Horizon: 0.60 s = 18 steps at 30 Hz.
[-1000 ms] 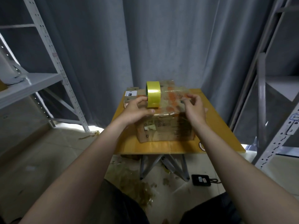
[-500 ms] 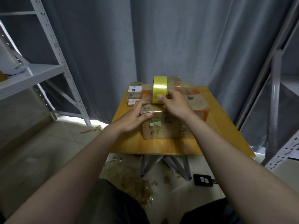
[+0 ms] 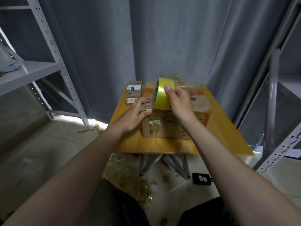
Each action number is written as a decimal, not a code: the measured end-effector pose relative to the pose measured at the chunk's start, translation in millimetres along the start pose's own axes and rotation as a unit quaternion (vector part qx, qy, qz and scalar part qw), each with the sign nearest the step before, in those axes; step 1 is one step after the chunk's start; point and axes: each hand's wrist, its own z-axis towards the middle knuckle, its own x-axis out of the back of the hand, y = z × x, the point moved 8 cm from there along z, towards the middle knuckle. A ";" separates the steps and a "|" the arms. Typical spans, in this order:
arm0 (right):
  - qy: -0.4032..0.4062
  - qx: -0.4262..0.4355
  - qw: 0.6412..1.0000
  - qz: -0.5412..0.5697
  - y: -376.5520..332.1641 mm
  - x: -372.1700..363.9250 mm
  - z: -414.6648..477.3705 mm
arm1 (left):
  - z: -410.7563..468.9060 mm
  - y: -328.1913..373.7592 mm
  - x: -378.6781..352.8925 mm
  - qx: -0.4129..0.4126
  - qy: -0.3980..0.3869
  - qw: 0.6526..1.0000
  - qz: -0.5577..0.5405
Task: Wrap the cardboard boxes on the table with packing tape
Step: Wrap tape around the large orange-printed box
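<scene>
Right grip (image 3: 179, 103) now round tape roll (image 3: 161, 95)

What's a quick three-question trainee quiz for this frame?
1. True or false: the right hand grips the yellow tape roll.
2. The left hand rests on: A) the large cardboard box; B) the floor; C) a shelf.
3. Fill in: the small labelled box sits to the ___ of the large cardboard box.

Key: 1 true; 2 A; 3 left.
</scene>
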 end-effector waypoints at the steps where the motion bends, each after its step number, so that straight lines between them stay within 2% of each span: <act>1: 0.005 0.004 1.000 -0.009 -2.5 -2.4 -1.0 | -0.5 0.7 -0.2 -0.001 0.005 1.000 0.001; 7: -0.038 0.014 0.999 0.001 1.2 -25.5 -13.4 | -5.0 6.3 -4.4 -0.011 0.031 0.999 -0.034; 12: -0.002 -0.017 0.998 0.055 6.6 -20.0 -6.2 | -8.3 6.4 -7.1 0.004 0.049 0.998 -0.029; 18: 0.045 -0.026 0.998 0.029 -3.0 -20.7 -6.4 | -7.7 3.8 -5.5 0.022 0.053 0.998 -0.019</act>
